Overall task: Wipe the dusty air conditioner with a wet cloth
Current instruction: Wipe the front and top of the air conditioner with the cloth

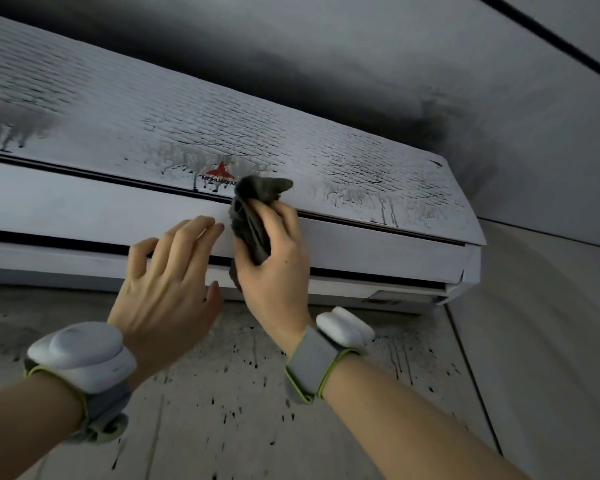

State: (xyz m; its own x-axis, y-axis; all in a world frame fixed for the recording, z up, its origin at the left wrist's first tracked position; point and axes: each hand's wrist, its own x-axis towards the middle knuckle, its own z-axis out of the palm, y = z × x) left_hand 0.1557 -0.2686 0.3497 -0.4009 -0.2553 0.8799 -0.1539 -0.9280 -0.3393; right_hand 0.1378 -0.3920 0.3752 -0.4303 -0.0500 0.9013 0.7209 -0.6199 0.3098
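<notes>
A white wall-mounted air conditioner (361, 237) spans the view above me, its grille streaked with grey dust and drip marks around a red logo (221, 173). My right hand (274, 268) grips a bunched dark grey cloth (257, 209) and holds it against the front panel just below and right of the logo. My left hand (167, 289) is raised beside it with fingers spread and nearly straight, fingertips touching the lower flap of the unit. Both wrists wear grey bands with white pods.
The wall (222, 393) under the unit is spattered with dark drips. Black soot stains the wall (430, 109) above and to the right of the unit. A corner of the room (471, 375) runs down at the right.
</notes>
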